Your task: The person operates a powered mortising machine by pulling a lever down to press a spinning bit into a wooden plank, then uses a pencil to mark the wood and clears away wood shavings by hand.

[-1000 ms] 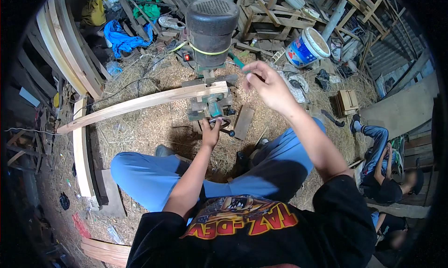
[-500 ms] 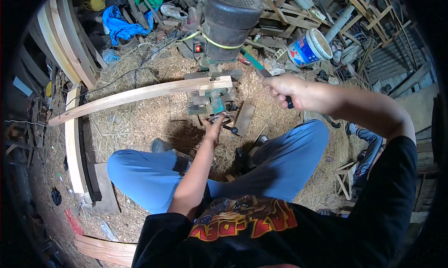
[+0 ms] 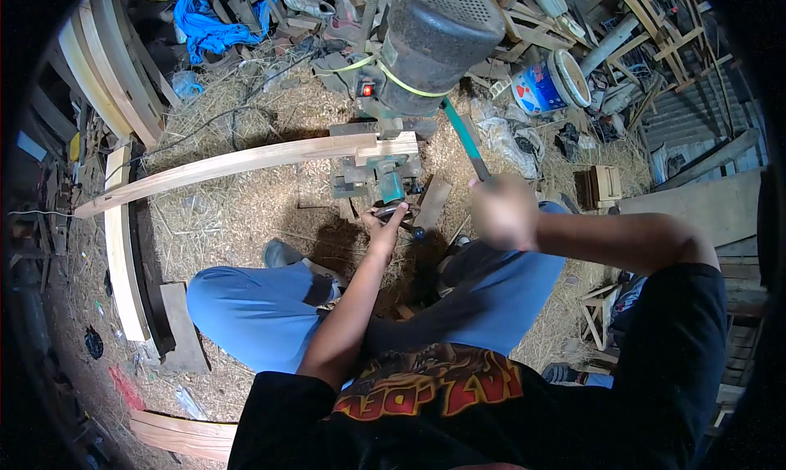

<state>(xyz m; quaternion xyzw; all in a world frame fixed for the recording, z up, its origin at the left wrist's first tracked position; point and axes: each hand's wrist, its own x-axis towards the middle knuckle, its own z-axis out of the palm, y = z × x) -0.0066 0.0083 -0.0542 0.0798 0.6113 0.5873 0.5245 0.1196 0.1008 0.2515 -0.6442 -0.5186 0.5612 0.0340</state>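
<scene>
My right hand (image 3: 503, 212) is blurred, closed around the end of a long green lever (image 3: 463, 134) that joins a drilling or mortising machine (image 3: 442, 40) with a big dark motor. My left hand (image 3: 385, 231) holds the rim of a small metal handwheel (image 3: 391, 211) below the machine's green clamp (image 3: 388, 185). A long, slightly curved timber (image 3: 237, 164) lies across, its right end in the clamp under the motor. The tool tip at the wood is hidden by the motor and clamp.
Wood shavings and straw (image 3: 270, 200) cover the floor. At the left, another timber (image 3: 125, 249) supports the curved piece's end, near stacked curved boards (image 3: 106, 69). A white and blue bucket (image 3: 544, 85) lies tilted at the back right. A cable (image 3: 237, 114) crosses the straw behind the timber.
My right hand has come down toward my knee with the lever. The motor appears larger and farther right relative to the timber. My left hand stays at the handwheel.
</scene>
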